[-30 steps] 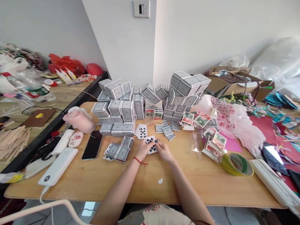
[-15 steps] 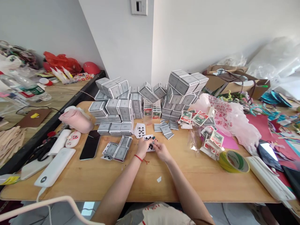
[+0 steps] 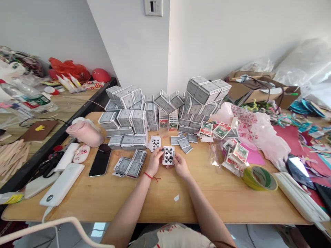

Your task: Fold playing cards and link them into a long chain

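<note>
A playing card (image 3: 168,153), face up with black club marks, is held upright between my two hands over the table. My left hand (image 3: 154,162) grips its left edge, thumb near the top corner. On the lower right side, my right hand (image 3: 180,166) pinches it with the thumb across the face. Whether more cards lie behind it cannot be seen. Just beyond my left hand lie face-up club cards (image 3: 155,143). Folded grey-backed cards (image 3: 130,164) rest to the left, and several more grey-backed cards (image 3: 184,143) lie beyond my right hand.
Grey card-built blocks are stacked at the back left (image 3: 129,119) and back right (image 3: 200,100). A black phone (image 3: 99,161) and a white power bank (image 3: 62,186) are on the left. Opened card boxes (image 3: 236,156) and a tape roll (image 3: 260,178) are on the right.
The card has turned from flat to facing me, so its face shows more fully. My left hand has shifted to its left edge, and my right hand to its lower right.
</note>
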`<state>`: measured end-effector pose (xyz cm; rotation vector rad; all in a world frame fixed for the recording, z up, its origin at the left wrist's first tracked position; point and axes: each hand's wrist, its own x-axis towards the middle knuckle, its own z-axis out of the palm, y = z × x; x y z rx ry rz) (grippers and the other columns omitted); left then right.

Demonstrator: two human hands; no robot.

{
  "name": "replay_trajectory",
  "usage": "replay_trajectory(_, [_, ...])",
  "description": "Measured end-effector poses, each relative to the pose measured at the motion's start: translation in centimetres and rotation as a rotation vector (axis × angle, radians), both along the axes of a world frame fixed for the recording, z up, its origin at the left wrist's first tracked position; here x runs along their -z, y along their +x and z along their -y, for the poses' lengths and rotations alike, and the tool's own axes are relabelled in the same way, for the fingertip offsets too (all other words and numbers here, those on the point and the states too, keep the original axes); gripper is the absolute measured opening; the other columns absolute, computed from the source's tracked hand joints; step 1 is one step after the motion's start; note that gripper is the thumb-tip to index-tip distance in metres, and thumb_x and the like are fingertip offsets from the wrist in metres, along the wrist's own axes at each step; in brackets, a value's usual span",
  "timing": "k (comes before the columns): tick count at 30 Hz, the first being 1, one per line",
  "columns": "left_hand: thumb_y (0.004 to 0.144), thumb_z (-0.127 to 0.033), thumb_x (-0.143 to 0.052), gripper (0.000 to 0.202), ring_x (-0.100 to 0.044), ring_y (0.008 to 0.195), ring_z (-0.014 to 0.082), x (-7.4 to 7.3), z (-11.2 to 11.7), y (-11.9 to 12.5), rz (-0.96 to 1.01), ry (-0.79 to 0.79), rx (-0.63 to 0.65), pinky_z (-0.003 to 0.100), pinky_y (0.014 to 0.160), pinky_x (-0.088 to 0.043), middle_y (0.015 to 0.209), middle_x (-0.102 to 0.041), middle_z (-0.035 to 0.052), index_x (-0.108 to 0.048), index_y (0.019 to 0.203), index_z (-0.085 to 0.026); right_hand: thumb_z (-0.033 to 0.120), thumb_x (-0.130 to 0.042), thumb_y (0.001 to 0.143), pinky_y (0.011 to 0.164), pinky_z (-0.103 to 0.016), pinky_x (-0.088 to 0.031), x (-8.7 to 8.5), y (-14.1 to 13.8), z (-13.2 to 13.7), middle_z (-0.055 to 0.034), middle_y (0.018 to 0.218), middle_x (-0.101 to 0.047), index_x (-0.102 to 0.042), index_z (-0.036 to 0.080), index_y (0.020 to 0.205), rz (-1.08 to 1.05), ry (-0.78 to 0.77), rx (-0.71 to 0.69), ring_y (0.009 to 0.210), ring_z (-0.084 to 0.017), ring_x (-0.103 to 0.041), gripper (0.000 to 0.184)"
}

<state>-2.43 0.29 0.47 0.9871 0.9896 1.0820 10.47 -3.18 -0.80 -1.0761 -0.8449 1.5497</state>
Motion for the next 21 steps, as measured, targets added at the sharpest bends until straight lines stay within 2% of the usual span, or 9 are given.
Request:
replay_trajectory(4, [0.072, -0.030, -0.051, 0.027, -0.056, 0.081, 0.0156, 0.3, 0.3, -0.1, -0.101, 0.063, -0.060, 0.024, 0.068, -0.044, 0.095, -0.062, 0.0046, -0.061, 0.093, -0.016, 0.035, -0.061, 0.069, 0.045, -0.026, -0.046, -0.5, 0.3, 0.2, 0.0022, 0.062, -0.062, -0.043, 0.024, 0.103, -0.037, 0.004, -0.002, 0.045, -0.013, -0.057, 0.040])
replay_trajectory(6, [0.073, -0.030, -0.050, 0.026, -0.055, 0.084, 0.0157, 0.2, 0.3, -0.1, -0.155, 0.087, -0.059, 0.024, 0.071, -0.043, 0.095, -0.062, 0.0036, -0.061, 0.093, -0.017, 0.034, -0.061, 0.069, 0.045, -0.025, -0.046, -0.8, 0.2, 0.3, 0.0027, 0.062, -0.062, -0.040, 0.025, 0.107, -0.044, 0.005, -0.032, 0.046, -0.013, -0.057, 0.045])
replay_trajectory(8, [0.073, -0.029, -0.049, 0.025, -0.055, 0.078, 0.0143, 0.0, 0.4, 0.0, -0.195, 0.092, -0.056, 0.023, 0.068, -0.042, 0.088, -0.062, 0.0017, -0.060, 0.092, -0.018, 0.033, -0.061, 0.068, 0.044, -0.024, -0.045, -0.9, 0.2, 0.3, 0.0032, 0.062, -0.062, -0.039, 0.025, 0.108, -0.055, -0.002, -0.055, 0.045, -0.013, -0.057, 0.046])
replay_trajectory(11, [0.073, -0.028, -0.049, 0.023, -0.053, 0.067, 0.0123, -0.1, 0.5, 0.1, -0.220, 0.098, -0.024, 0.022, 0.060, -0.041, 0.080, -0.061, 0.0004, -0.059, 0.092, -0.018, 0.034, -0.060, 0.068, 0.042, -0.023, -0.042, -0.8, 0.2, 0.2, 0.0041, 0.059, -0.060, -0.043, 0.024, 0.105, -0.068, -0.020, -0.045, 0.042, -0.012, -0.054, 0.042])
replay_trajectory(15, [0.074, -0.026, -0.048, 0.025, -0.053, 0.070, 0.0128, 0.3, 0.7, 0.4, -0.192, 0.123, 0.012, 0.022, 0.062, -0.042, 0.081, -0.060, 0.0019, -0.056, 0.096, -0.018, 0.037, -0.056, 0.071, 0.042, -0.021, -0.039, -0.5, 0.4, -0.1, 0.0054, 0.055, -0.054, -0.050, 0.021, 0.095, -0.018, -0.011, 0.041, 0.042, -0.010, -0.047, 0.030])
replay_trajectory(21, [0.075, -0.023, -0.046, 0.019, -0.051, 0.069, 0.0113, 0.7, 1.1, 0.9, -0.229, 0.159, -0.051, 0.021, 0.063, -0.040, 0.082, -0.058, 0.0011, -0.054, 0.092, -0.018, 0.037, -0.054, 0.071, 0.045, -0.020, -0.036, -0.8, 0.3, 0.0, 0.0055, 0.058, -0.051, -0.052, 0.020, 0.089, 0.041, 0.024, 0.096, 0.047, -0.009, -0.044, 0.025])
